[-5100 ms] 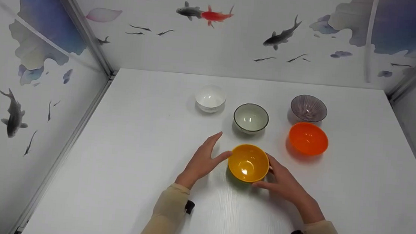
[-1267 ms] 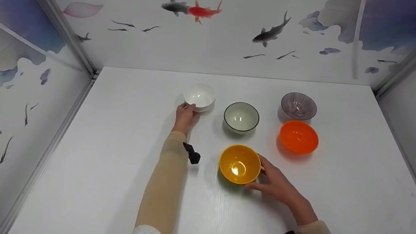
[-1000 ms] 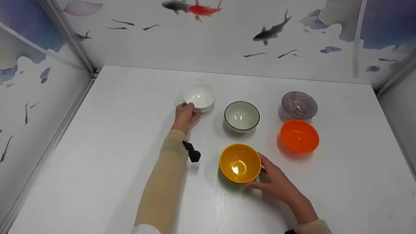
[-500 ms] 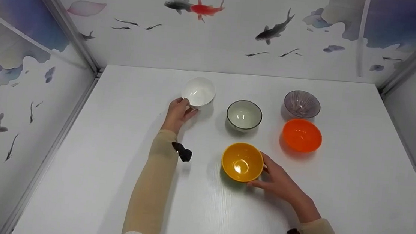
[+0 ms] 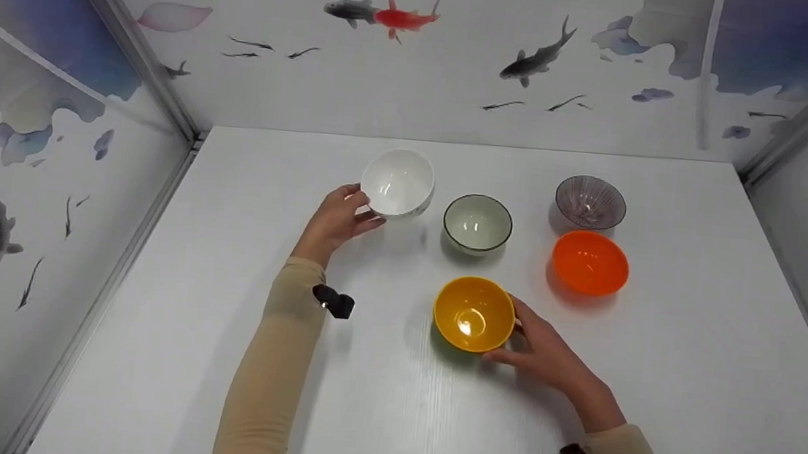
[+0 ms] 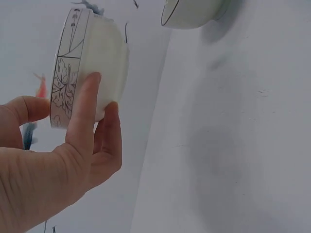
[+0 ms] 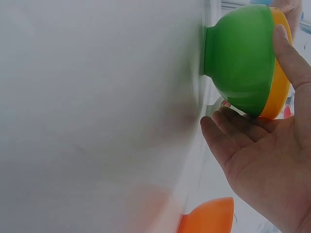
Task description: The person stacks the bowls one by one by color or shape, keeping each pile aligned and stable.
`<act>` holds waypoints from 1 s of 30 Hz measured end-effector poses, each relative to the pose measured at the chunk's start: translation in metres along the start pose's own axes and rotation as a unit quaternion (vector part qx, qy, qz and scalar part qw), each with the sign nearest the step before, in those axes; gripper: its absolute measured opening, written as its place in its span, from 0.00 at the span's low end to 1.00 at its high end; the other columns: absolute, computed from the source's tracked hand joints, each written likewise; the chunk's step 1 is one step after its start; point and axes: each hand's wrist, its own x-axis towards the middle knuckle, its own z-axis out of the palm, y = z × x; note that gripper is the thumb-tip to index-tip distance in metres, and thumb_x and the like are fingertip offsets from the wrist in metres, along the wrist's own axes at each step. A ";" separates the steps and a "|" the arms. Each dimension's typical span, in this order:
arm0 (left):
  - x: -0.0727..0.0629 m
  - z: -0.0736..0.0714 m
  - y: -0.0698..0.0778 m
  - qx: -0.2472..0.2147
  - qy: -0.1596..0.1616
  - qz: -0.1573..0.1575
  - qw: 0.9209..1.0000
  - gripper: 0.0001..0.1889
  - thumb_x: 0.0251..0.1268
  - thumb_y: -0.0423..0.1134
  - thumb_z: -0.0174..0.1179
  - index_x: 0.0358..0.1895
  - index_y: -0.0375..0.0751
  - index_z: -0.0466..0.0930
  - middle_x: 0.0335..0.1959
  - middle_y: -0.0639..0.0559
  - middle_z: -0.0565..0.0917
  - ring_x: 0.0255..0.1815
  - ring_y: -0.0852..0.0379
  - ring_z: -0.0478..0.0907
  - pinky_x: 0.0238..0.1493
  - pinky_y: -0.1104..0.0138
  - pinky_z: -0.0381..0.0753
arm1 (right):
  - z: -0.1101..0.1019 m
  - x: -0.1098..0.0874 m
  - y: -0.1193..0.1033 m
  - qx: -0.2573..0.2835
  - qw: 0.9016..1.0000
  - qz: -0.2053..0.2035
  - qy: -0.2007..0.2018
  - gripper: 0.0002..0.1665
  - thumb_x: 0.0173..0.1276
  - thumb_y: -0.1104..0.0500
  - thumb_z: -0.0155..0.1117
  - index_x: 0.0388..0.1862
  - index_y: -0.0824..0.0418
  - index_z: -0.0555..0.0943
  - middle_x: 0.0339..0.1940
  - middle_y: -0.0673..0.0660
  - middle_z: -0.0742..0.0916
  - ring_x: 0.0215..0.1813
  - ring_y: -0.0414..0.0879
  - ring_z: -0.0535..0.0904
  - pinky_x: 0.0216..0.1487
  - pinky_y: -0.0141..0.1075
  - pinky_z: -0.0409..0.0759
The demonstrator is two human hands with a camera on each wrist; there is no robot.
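Note:
My left hand (image 5: pixel 335 217) holds a white bowl (image 5: pixel 401 181) at its left rim, raised off the table. In the left wrist view, the thumb is on the rim, with fingers along the outside of the bowl (image 6: pixel 106 63), which has a band of dark leaf outlines. My right hand (image 5: pixel 550 353) holds the right side of a yellow bowl (image 5: pixel 473 310) standing upright on the table. The right wrist view shows this bowl's green outside (image 7: pixel 243 56), the thumb at its rim and the other fingers loosely bent by its side.
A pale grey-green bowl (image 5: pixel 477 225) with a dark rim stands between the white and yellow bowls. To its right are an orange bowl (image 5: pixel 589 264) and, behind it, a purplish ribbed bowl (image 5: pixel 590 203). Walls with painted fish enclose the white table (image 5: pixel 169 323).
My left hand went from beside the yellow bowl to the white bowl, gripped its rim and lifted it, tilting it on the way. My right hand and the yellow bowl have stayed in place.

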 end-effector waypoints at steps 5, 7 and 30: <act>-0.013 0.000 0.004 0.059 -0.032 0.016 0.998 0.27 0.75 0.33 0.49 0.74 0.35 0.59 0.66 0.38 0.72 0.62 0.43 0.79 0.54 0.65 0.86 | 0.000 0.000 0.000 -0.001 1.000 -0.002 0.002 0.64 0.52 0.42 0.80 0.80 0.56 0.55 0.79 0.55 0.67 0.79 0.54 0.63 0.75 0.54 0.68; -0.019 0.001 0.006 0.085 -0.045 0.028 0.995 0.26 0.74 0.34 0.50 0.73 0.35 0.62 0.64 0.38 0.74 0.62 0.42 0.80 0.54 0.64 0.86 | 0.000 0.000 0.000 0.001 1.000 -0.002 0.002 0.64 0.52 0.42 0.80 0.80 0.56 0.55 0.79 0.55 0.67 0.79 0.54 0.63 0.75 0.53 0.68; -0.066 0.028 0.001 0.223 -0.157 0.105 0.956 0.24 0.72 0.35 0.51 0.69 0.38 0.70 0.64 0.41 0.76 0.57 0.44 0.82 0.52 0.59 0.88 | 0.002 0.002 0.001 -0.004 1.000 0.016 0.003 0.64 0.51 0.40 0.79 0.80 0.54 0.55 0.79 0.54 0.68 0.78 0.54 0.64 0.74 0.53 0.70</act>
